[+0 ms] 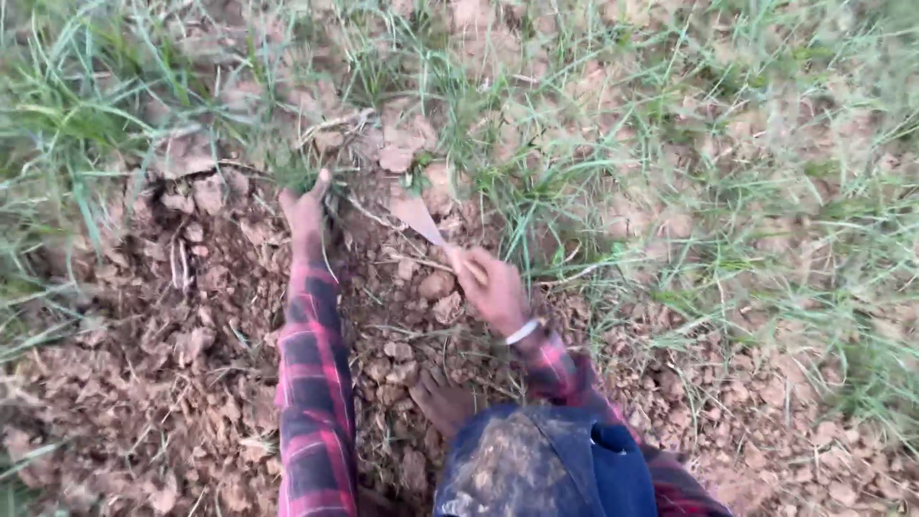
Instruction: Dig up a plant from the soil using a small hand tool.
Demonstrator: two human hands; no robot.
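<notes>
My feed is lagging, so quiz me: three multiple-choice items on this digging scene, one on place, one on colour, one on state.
1. Where is the left hand?
A. on the knee
B. reaching into grass at the edge of the dug soil
C. on the blade

2. What colour are the sleeves?
A. red and dark plaid
B. plain white
C. yellow

3. What is the right hand doing?
A. lying open on the ground
B. gripping the handle of a small hand tool
C. holding a bottle

Answers: 1 B, its fingers lie among the grass blades beside the broken clods. 2 A, both forearms show red checks. 3 B, the fingers are closed around the handle, and the flat blade points into the soil.
</notes>
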